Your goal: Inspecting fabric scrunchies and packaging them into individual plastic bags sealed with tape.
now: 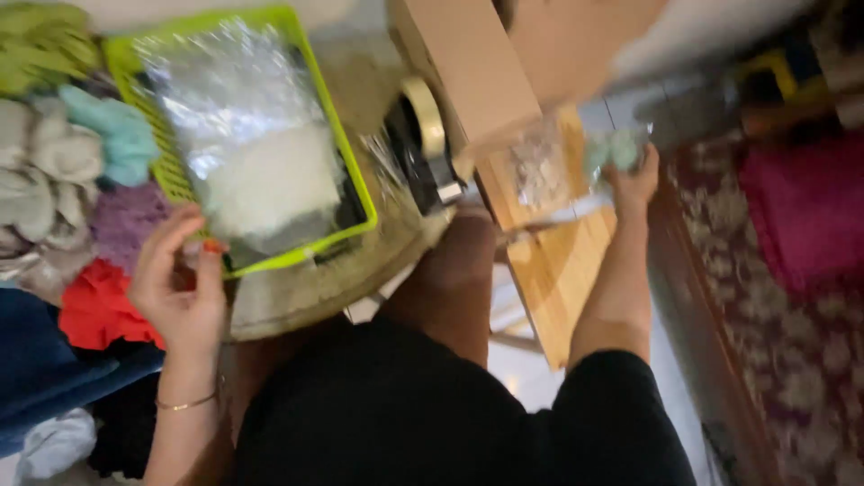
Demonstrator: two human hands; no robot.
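My left hand (180, 283) hovers, fingers apart, at the near corner of a lime green plastic basket (346, 166) that holds clear plastic bags (243, 117) with white stuff inside. It holds nothing that I can see. My right hand (634, 180) is stretched out to the right, closed on a small clear bag with pale green fluffy material (612, 148) in it. A second clear packet (538, 166) lies on a wooden board (558, 261) just left of that hand.
A heap of fluffy items in green, teal, grey, purple and red (81, 171) lies left of the basket. A tape dispenser (423, 148) and a cardboard box (468, 67) sit on the round table (297, 292). A patterned rug (783, 324) lies at the right.
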